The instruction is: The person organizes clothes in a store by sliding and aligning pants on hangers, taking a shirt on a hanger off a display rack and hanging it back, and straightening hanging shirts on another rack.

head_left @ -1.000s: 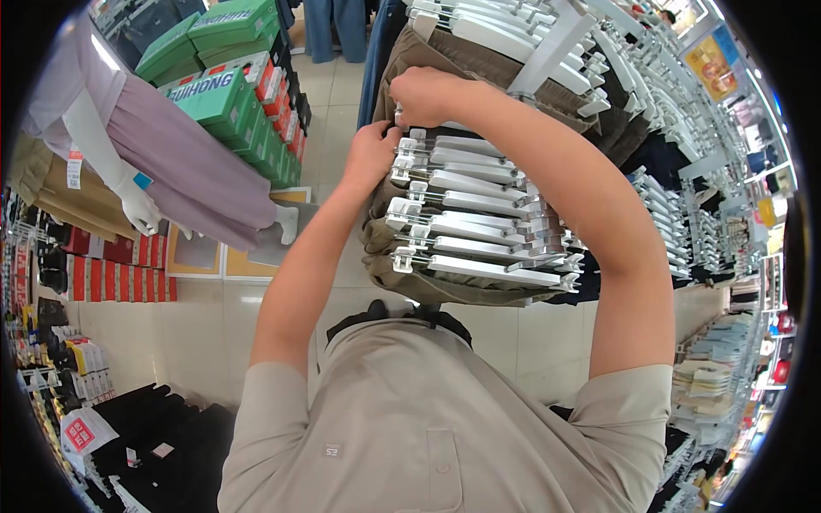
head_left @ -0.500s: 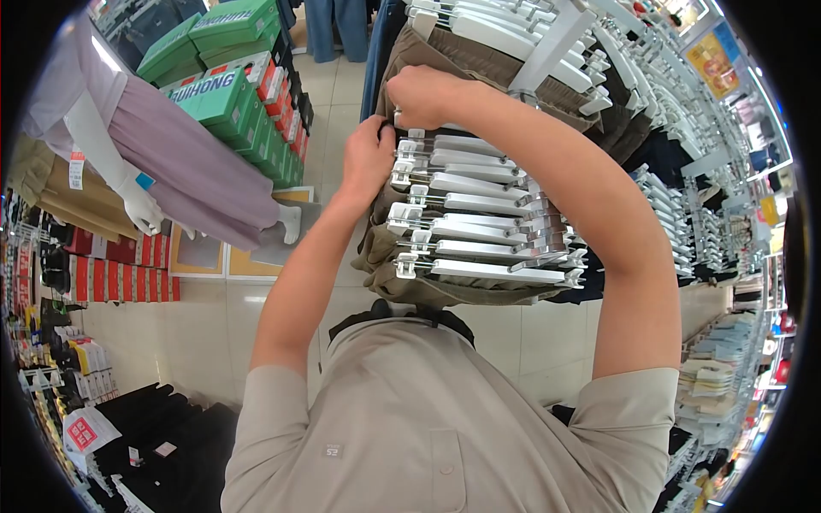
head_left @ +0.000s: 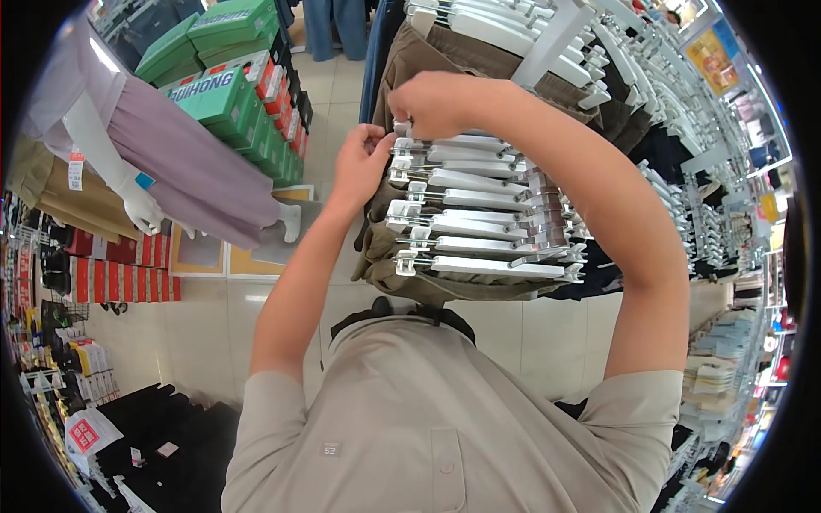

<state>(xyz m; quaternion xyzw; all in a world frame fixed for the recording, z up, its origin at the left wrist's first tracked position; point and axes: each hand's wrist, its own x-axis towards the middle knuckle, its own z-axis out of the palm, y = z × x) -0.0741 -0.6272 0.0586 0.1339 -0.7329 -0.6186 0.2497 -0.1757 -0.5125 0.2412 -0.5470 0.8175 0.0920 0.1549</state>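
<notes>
A row of white clip hangers (head_left: 479, 222) hangs from a metal rail, with olive-brown trousers (head_left: 393, 278) clipped beneath them. At the far left end of this row, my left hand (head_left: 361, 164) has its thumb and fingers curled close together beside a hanger's clip. What lies between those fingers is hidden. My right hand (head_left: 434, 104) reaches across from the right, its fingers bent into a fist over the white end clip (head_left: 402, 128) of a hanger. The two hands are nearly touching. Behind the right hand are more brown trousers (head_left: 419, 58).
Another section of white hangers (head_left: 505, 34) stands behind a white rack post (head_left: 554, 38). To the left are green shoe boxes (head_left: 209, 98) in stacks and a mannequin in a lilac skirt (head_left: 184, 154). Black garments (head_left: 184, 436) lie at lower left. Tiled floor (head_left: 205, 338) surrounds the rack.
My right hand has shifted slightly toward me and right, its forearm swinging rightward. My left hand has moved slightly left, its thumb now raised near the clip.
</notes>
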